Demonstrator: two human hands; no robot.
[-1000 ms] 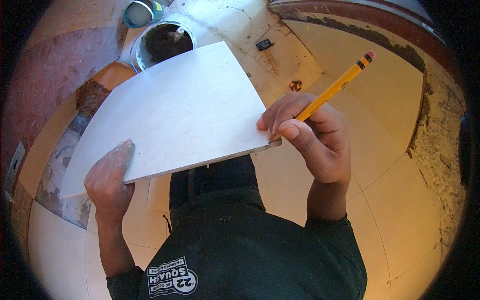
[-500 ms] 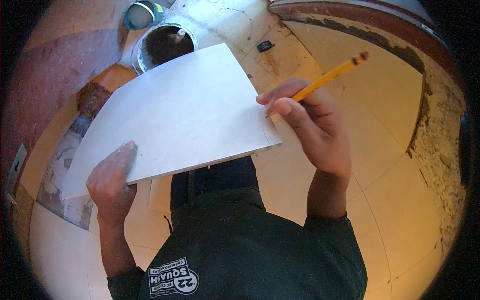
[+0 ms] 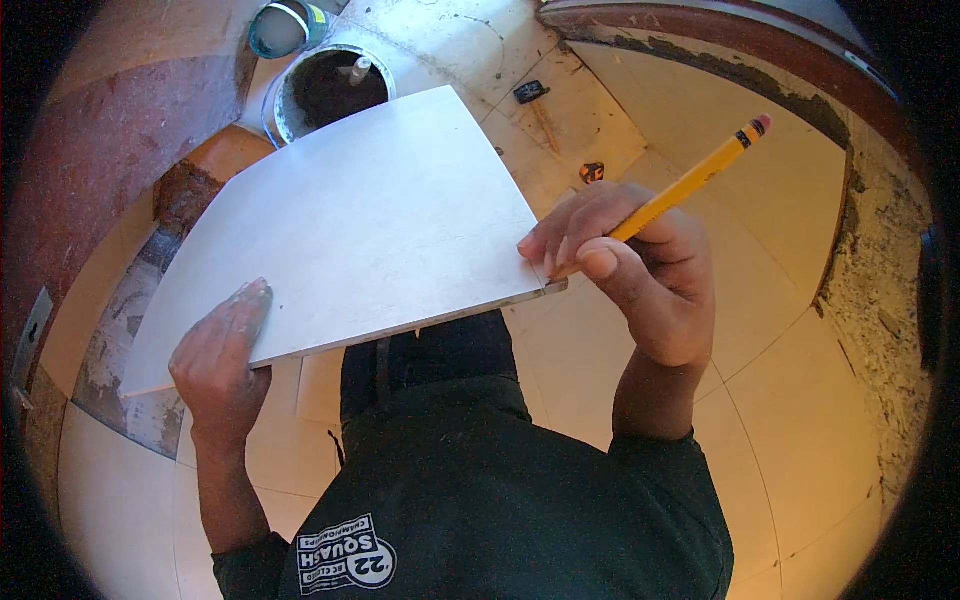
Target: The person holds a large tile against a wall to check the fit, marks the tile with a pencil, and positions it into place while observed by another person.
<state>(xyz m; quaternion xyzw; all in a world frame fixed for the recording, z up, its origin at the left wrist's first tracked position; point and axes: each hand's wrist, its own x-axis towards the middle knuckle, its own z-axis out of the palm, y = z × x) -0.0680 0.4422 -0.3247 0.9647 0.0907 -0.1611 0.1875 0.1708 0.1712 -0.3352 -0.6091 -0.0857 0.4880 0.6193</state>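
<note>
A large white tile [image 3: 340, 230] lies tilted across in front of me, its near edge above my lap. My left hand [image 3: 222, 350] grips the tile's near left part, fingers flat on the face and thumb below the edge. A yellow pencil [image 3: 690, 188] with a pink eraser is pinched in my right hand [image 3: 650, 265]. Its point is down at the tile's near right corner, and my fingertips touch the face there. A thin drawn line runs close to the tile's right edge, partly hidden by my fingers.
Beyond the tile stands a bucket [image 3: 283, 98] of dark material with a handle sticking out, beside a smaller container [image 3: 280, 32]. A mallet [image 3: 532, 95] and a small orange-black tool [image 3: 592, 173] lie on the tiled floor. A rough, broken edge [image 3: 880, 270] runs along the right.
My right hand and pencil have moved down along the tile's right edge to its near corner. The orange-black tool has come into view. My left hand stays put.
</note>
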